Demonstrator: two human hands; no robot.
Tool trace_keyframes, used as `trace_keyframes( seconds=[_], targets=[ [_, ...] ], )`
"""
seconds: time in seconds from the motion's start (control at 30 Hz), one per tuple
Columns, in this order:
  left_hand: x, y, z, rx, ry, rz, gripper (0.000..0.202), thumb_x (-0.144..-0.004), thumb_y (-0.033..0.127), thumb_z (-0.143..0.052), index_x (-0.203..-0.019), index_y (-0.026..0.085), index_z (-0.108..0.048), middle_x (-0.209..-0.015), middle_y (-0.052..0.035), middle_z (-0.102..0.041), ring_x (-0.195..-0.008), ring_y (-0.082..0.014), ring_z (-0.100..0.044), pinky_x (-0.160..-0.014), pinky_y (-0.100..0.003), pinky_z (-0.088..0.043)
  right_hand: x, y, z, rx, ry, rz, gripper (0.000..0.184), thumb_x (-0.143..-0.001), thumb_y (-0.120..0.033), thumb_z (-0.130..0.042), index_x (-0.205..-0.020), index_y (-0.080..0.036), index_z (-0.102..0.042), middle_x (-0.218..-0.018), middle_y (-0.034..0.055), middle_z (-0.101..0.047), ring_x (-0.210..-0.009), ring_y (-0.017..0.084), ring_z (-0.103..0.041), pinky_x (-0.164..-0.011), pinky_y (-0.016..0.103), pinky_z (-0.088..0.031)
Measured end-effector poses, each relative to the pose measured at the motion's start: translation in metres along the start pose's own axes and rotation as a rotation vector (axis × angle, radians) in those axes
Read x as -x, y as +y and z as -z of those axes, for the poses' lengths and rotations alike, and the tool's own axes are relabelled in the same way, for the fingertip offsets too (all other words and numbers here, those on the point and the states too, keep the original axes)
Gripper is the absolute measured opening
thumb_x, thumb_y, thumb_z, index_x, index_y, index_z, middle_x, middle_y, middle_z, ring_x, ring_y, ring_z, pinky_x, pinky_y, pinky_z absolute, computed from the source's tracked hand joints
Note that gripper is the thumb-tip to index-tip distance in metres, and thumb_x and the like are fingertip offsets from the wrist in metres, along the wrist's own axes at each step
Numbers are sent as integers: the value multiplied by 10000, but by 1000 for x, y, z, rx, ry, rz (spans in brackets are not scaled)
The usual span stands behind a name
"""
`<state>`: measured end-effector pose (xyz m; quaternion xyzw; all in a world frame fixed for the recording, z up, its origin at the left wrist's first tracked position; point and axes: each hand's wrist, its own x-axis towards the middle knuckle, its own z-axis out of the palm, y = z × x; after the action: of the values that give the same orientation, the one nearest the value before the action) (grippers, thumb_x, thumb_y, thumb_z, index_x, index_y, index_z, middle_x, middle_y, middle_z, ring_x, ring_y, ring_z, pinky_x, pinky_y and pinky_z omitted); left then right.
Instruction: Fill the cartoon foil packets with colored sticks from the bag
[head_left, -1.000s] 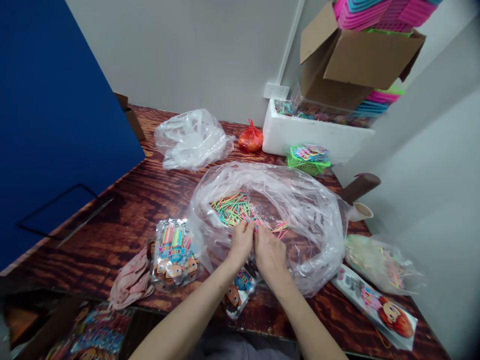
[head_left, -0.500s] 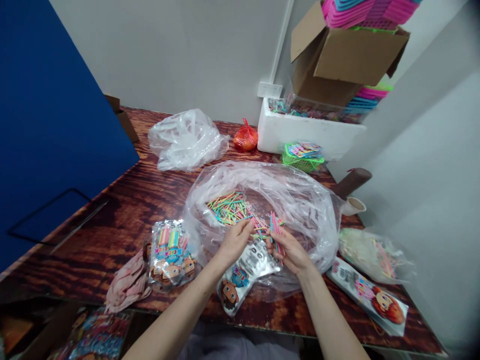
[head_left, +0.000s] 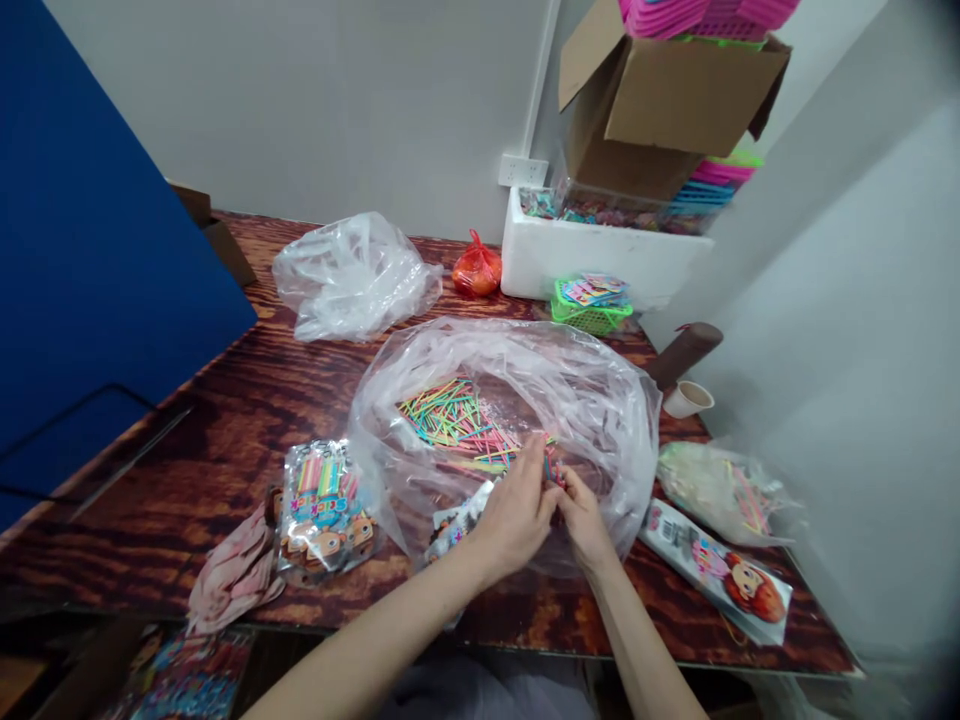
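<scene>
pinching sticks (head_left: pixel 553 468) over the bag (head_left: pixel 616 400), the right hand (head_left: pixel 586 515) had fingers clamped on them — whether the left hand (head_left: pixel 521 508) gripped too couldn't be told — and uneven pressure might have scattered some.

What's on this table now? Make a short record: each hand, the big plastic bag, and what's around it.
Right hand: holding a bundle of coloured sticks
Left hand: at the bundle, grip unclear
Large plastic bag: spread around loose sticks
Beside left hand: silver packet, partly hidden
Left of bag: printed packets, pink cloth
Right of bag: long printed packet, white cup
Behind bag: crumpled clear bag, red bag, green basket
</scene>
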<state>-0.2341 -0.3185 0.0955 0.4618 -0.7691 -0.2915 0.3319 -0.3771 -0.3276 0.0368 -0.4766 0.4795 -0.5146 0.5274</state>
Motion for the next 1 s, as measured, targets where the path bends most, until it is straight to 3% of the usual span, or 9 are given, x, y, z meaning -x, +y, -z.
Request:
trace_keyframes(
  seconds=[0.13, 0.23, 0.3, 0.43, 0.57, 0.67, 0.77, 0.87, 1.0],
  targets=[
    [1, -1, -13, -190, -40, -104, 583, -943, 213, -388, -1497, 120, -230, -1558, -171, -289, -1460, -253, -219, -1184, -491, -256, -1, 4, 2, 8, 54, 37, 399, -707, -310, -689, -1097, -233, -657, -1165, 62, -668, -1091, 249, -579, -998, 385, -424],
    [2, 1, -14, -285, 40, -123, 625, -950, 207, -360, -1524, 122, -129, -1589, -168, -202, -1478, -252, -144, -1177, -500, -255, -2, 7, 2, 30, 6, 34, 382, -747, -300, -654, -1122, -230, -657, -1203, 72, -661, -1093, 250, -590, -1027, 416, -410],
    [1, 2, -13, -348, 25, -181, 614, -962, 235, -356, -1524, 118, -137, -1599, -156, -169, -1486, -251, -98, -1194, -505, -192, -1, 7, 1, 51, 1, 54, 380, -760, -290, -640, -1134, -226, -656, -1223, 76, -654, -1139, 252, -573, -1054, 418, -389],
    [0, 4, -4, -373, -87, -188, 523, -987, 303, -343, -1483, 148, -285, -1551, -147, -318, -1446, -263, -255, -1183, -525, -190, 4, -3, -3, 101, 33, 90, 357, -789, -274, -602, -1141, -225, -639, -1195, 71, -658, -1209, 244, -527, -1069, 403, -371],
    [21, 0, 21, -265, 22, -83, 472, -988, 307, -364, -1447, 202, -346, -1463, -122, -446, -1347, -230, -404, -1098, -425, -360, 16, -10, -2, 222, 86, 142, 292, -873, -312, -565, -1151, -227, -595, -963, 39, -687, -946, 208, -605, -947, 363, -423],
    [53, -11, 35, -333, 103, 149, 347, -962, 286, -427, -1286, 201, -518, -1236, -111, -588, -1144, -250, -530, -976, -419, -430, 25, -6, 0, 214, 74, 84, 434, -883, -350, -576, -1294, -229, -511, -839, 7, -679, -841, 196, -605, -895, 345, -425],
    [77, -23, 37, -498, 103, 285, 434, -894, 288, -557, -1312, 187, -494, -1242, -119, -564, -1134, -290, -499, -960, -453, -397, 27, 0, 0, 214, 48, 8, 347, -853, -402, -610, -1145, -215, -637, -825, 21, -690, -820, 210, -604, -825, 329, -432],
    [79, -28, 35, -583, 104, 302, 496, -866, 317, -609, -1321, 172, -474, -1240, -126, -554, -1133, -301, -483, -957, -451, -373, 25, -2, -3, 202, 51, 14, 217, -843, -392, -618, -939, -215, -698, -856, 38, -705, -845, 223, -615, -795, 321, -436],
    [63, -28, 35, -628, 89, 293, 503, -843, 359, -651, -1279, 162, -497, -1144, -118, -583, -1070, -299, -501, -904, -431, -376, 25, -21, -13, 221, 40, 103, 163, -864, -326, -583, -907, -223, -702, -913, 42, -702, -905, 223, -617, -839, 325, -435]
  ],
)
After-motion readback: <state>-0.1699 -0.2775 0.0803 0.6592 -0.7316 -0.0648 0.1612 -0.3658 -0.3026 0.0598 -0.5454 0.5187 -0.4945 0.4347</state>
